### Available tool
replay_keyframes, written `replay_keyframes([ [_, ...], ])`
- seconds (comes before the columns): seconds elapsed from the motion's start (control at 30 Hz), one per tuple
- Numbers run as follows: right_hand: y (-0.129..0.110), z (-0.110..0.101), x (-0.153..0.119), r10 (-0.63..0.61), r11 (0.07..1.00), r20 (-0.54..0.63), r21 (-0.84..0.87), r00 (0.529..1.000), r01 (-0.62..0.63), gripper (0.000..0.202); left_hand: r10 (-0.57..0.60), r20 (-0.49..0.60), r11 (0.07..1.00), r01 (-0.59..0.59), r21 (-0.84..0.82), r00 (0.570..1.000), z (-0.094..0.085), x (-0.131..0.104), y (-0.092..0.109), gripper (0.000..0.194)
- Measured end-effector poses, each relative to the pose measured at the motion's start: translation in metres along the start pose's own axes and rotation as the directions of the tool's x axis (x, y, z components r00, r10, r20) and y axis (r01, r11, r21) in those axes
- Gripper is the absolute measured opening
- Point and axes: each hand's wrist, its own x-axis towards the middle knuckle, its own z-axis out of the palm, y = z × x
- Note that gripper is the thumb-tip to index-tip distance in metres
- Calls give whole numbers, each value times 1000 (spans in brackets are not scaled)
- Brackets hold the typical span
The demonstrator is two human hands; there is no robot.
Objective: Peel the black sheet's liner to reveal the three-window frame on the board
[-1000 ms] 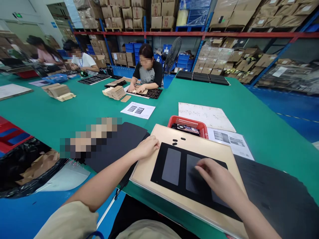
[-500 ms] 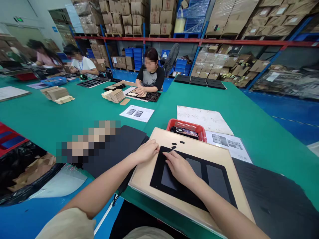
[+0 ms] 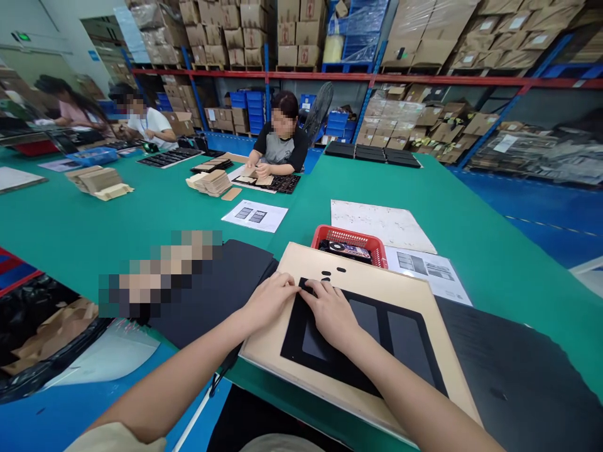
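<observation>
A black panel (image 3: 289,342) with several dark grey rectangular windows lies flat on a beige board (image 3: 264,342). My left hand (image 3: 273,298) is at the panel's far left corner, its thumb and fingertips pinched together; what is between them is too small to see. My right hand (image 3: 332,314) rests over the same corner with bent fingers apart on the panel and the thumb reaching to my left fingertips. Small black oval pieces (image 3: 341,270) lie on the board just beyond the panel; one is partly hidden by my right hand.
A red basket (image 3: 372,242) with black parts stands behind the board. Black sheets lie left (image 3: 207,301) and right (image 3: 513,370). Printed pages (image 3: 428,273) and a whitish board (image 3: 381,223) are on the green table (image 3: 311,194). A co-worker (image 3: 282,141) sits opposite; a lined bin (image 3: 47,351) stands left.
My right thumb has moved up to meet my left fingertips, and the right fingers have shifted toward the panel's far edge. The view has turned slightly right. The panel stays on the board.
</observation>
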Motion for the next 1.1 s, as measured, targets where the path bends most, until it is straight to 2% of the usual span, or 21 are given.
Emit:
replay_keyframes([
  [0.17, 11, 11, 6, -82, 984, 21, 163, 996, 77, 53, 38, -11, 997, -37, 69, 999, 8, -9, 3, 29],
  [0.3, 14, 8, 20, -46, 978, -47, 199, 998, 55, 45, 53, -18, 993, -51, 104, 998, 9, -2, 5, 24],
  [0.4, 13, 2, 19, -26, 966, -20, 256, 999, 30, 40, 67, -27, 991, -63, 119, 997, 9, 3, 5, 23],
  [0.5, 0, 3, -2, -38, 965, 62, 262, 997, 21, 41, 80, -25, 991, -76, 114, 997, 8, 4, 3, 26],
  [0.57, -18, 10, -26, -99, 970, 78, 230, 992, 78, 48, 91, -15, 991, -89, 101, 996, 8, 3, 3, 28],
  [0.67, -50, 27, -63, -194, 967, 24, 174, 981, 187, 57, 98, -5, 992, -98, 81, 995, 8, 2, 2, 32],
  [0.77, -74, 40, -87, -177, 974, -55, 134, 983, 183, 59, 94, -7, 993, -94, 76, 996, 8, 2, 2, 37],
  [0.83, -79, 38, -94, -165, 972, -63, 160, 984, 173, 58, 99, -6, 992, -98, 79, 995, 8, 2, 3, 40],
  [0.9, -73, 30, -96, -204, 951, -38, 229, 978, 207, 55, 110, 7, 990, -110, 86, 994, 7, 1, 4, 42],
  [0.97, -53, 20, -96, -211, 934, -1, 293, 977, 202, 51, 116, 31, 987, -118, 105, 993, 5, 0, 4, 44],
  [1.0, -38, 16, -97, -156, 942, 20, 302, 988, 143, 50, 115, 43, 986, -120, 118, 992, 4, -1, 4, 45],
  [1.03, -21, 15, -99, -50, 957, 35, 288, 998, 38, 49, 113, 53, 985, -119, 129, 992, 3, -1, 4, 46],
  [1.07, -2, 16, -102, 104, 961, 42, 252, 994, -111, 48, 106, 60, 984, -113, 136, 993, 2, -1, 4, 45],
  [1.1, 18, 18, -106, 271, 941, 35, 204, 962, -272, 50, 97, 65, 985, -105, 134, 993, 2, -1, 4, 45],
])
